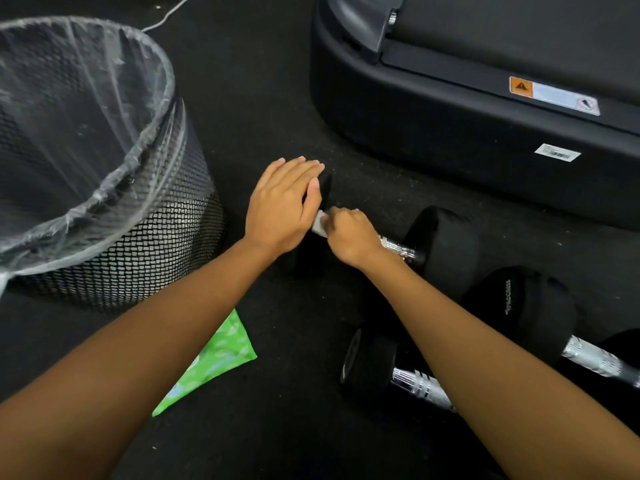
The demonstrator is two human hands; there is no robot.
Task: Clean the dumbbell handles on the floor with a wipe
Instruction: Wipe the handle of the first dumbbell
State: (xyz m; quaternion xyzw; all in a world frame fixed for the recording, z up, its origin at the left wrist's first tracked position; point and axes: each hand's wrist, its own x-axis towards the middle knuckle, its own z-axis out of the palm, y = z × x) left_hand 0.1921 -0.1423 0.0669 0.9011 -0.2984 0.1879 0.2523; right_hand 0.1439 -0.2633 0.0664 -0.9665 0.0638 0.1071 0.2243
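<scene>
Both bare forearms are extended forward and slightly inward, so that the hands meet near the middle of the view. The left hand [282, 202] is held palm down, fingers straight and together, laid flat with the thumb tucked along its inner edge. The right hand [351, 235] is curled into a closed grip, knuckles up, just beside the left thumb

You're in gym. Evidence: black speckled rubber floor [263, 98]; treadmill base [450, 133] with warning sticker [554, 95]; black dumbbells with knurled chrome handles [398, 245] on floor; lined mesh waste bin [145, 237]; green wipe pack [221, 355] nearby.
</scene>
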